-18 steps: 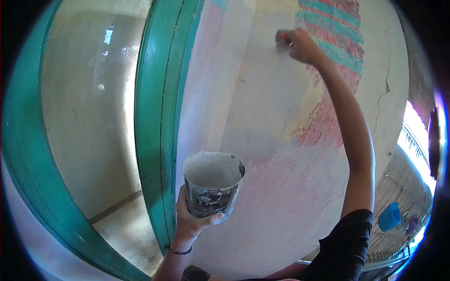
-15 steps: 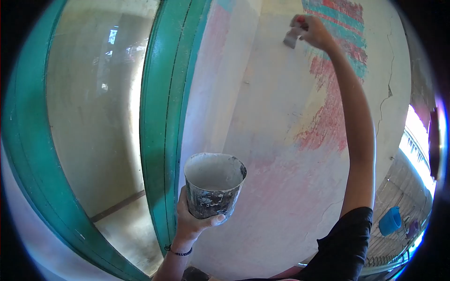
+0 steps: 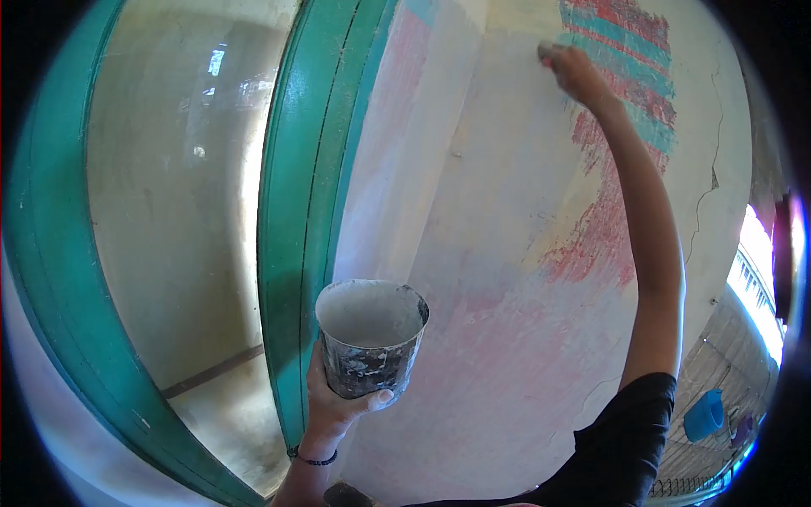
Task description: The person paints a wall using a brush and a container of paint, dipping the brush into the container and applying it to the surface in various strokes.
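My left hand is wrapped round the lower part of a paint-spattered dark tub, held upright with its mouth toward me. Pale whitish paint coats its inside. High up, my right arm is stretched to the wall, and my right hand is closed round a paintbrush whose bristle end is against or very near the surface. Much of the brush is hidden by my fingers. Beside that hand are red and turquoise stripes, with thin whitish paint over the wall to the left and below.
A green door frame stands on the left, with a glossy pale panel inside it. A crack runs down the wall at right. At lower right, a blue bucket sits on a slatted surface.
The brush has swung from pointing down to pointing up and left as my right wrist turned. In the picture, the tub sits slightly further left and the wall has shifted right.
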`<state>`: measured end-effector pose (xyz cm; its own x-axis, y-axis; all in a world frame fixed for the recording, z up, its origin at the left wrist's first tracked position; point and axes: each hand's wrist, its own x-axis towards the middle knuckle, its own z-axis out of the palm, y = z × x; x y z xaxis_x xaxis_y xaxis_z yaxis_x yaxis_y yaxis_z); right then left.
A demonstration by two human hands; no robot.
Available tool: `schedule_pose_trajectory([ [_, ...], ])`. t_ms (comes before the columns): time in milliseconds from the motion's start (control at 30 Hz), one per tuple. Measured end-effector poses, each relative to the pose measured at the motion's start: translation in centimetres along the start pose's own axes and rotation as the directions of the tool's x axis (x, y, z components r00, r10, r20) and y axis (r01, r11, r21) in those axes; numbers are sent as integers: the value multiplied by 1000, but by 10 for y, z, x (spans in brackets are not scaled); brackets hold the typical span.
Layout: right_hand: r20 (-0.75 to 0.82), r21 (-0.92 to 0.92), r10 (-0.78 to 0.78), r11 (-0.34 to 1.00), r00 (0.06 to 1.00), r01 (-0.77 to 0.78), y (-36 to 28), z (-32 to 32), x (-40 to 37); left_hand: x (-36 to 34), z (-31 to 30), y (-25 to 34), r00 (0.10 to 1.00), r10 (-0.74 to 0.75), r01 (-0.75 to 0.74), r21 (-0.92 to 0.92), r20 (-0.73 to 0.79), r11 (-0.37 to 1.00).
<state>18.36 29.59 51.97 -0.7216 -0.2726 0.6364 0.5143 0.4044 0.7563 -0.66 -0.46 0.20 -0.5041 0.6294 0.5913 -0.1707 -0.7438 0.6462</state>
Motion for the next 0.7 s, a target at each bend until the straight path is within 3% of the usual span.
schedule_pose_trajectory([
  [67, 147, 34, -49, 998, 988, 44, -39, -16, -17, 3, -4, -9, 1000, 15, -15, 6, 15, 1000],
  [167, 376, 288, -28, 954, 926, -88, -67, -61, -24, 5, -1, -14, 999, -24, 24, 2, 27, 1000],
  [200, 398, 349, 98, 903, 912, -249, -53, -57, -27, 4, 2, -17, 998, -43, 43, -12, 46, 999],
  [300, 321, 349, 372, 809, 871, -474, -28, -76, -38, 4, 4, -19, 996, -60, 61, -26, 65, 998],
  [367, 413, 428, 384, 719, 826, -548, 22, -72, -36, 2, 7, -25, 997, -52, 54, -39, 49, 998],
  [467, 198, 403, 472, 760, 859, -510, 48, -83, -34, 2, 7, -32, 996, -70, 70, -11, 58, 997],
  [567, -175, 267, 276, 937, 945, -224, 68, -69, -27, 0, 14, -35, 992, -96, 97, -6, 77, 995],
  [667, -305, 17, 103, 995, 947, -103, 73, -57, -30, 0, 20, -34, 989, -113, 115, -26, 91, 993],
  [700, -271, -94, 22, 994, 962, -50, 74, -49, -39, -1, 21, -33, 988, -122, 125, -33, 94, 992],
])
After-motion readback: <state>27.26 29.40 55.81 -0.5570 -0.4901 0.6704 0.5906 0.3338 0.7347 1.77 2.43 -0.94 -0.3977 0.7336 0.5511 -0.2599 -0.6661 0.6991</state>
